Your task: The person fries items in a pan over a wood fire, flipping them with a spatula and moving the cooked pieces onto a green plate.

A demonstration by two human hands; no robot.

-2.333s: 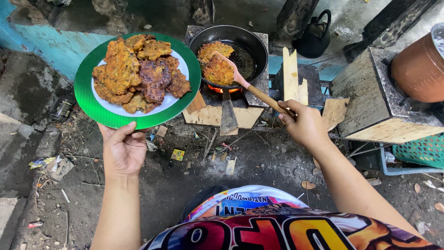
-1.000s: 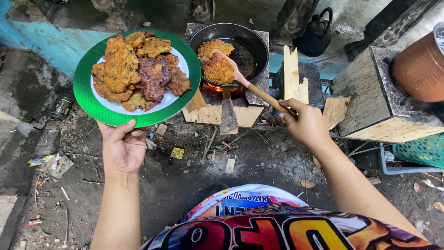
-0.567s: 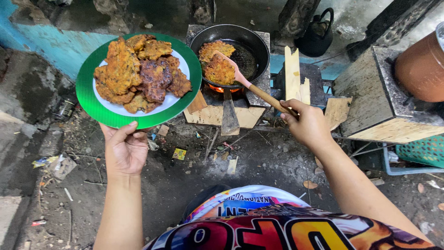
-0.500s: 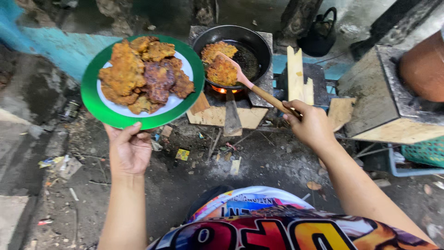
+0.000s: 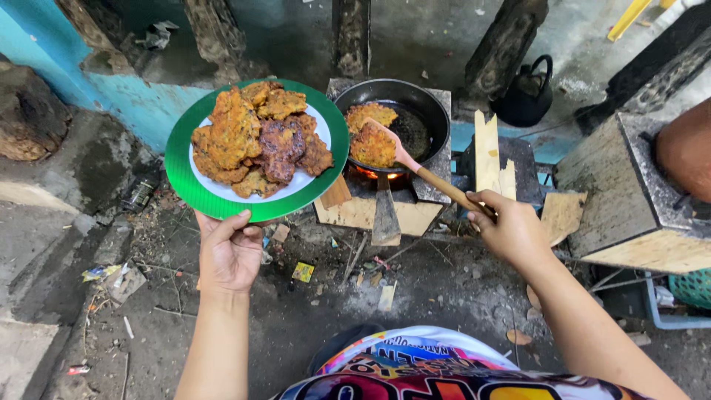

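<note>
My left hand (image 5: pixel 229 248) holds up a round plate (image 5: pixel 194 194) with a green rim and white middle, piled with several browned fritters (image 5: pixel 259 141). My right hand (image 5: pixel 511 230) grips the wooden handle of a pink-bladed spatula (image 5: pixel 415 169). Its blade rests against a fritter (image 5: pixel 372 145) in the black frying pan (image 5: pixel 429 110). A second fritter (image 5: pixel 368 114) lies beside it in the pan. The pan sits on a small block stove with flames (image 5: pixel 370 173) showing beneath.
A black kettle (image 5: pixel 527 95) stands behind the stove at the right. Wood planks (image 5: pixel 487 152) lean beside the stove, and a larger block stove (image 5: pixel 629 200) carries a brown pot (image 5: pixel 685 152) at far right. Scraps and litter lie on the dirt ground (image 5: pixel 311 311); a blue wall (image 5: pixel 141 104) runs at the left.
The view has tilted so everything sits lower and further right in frame. Plate and spatula keep about the same positions relative to the pan.
</note>
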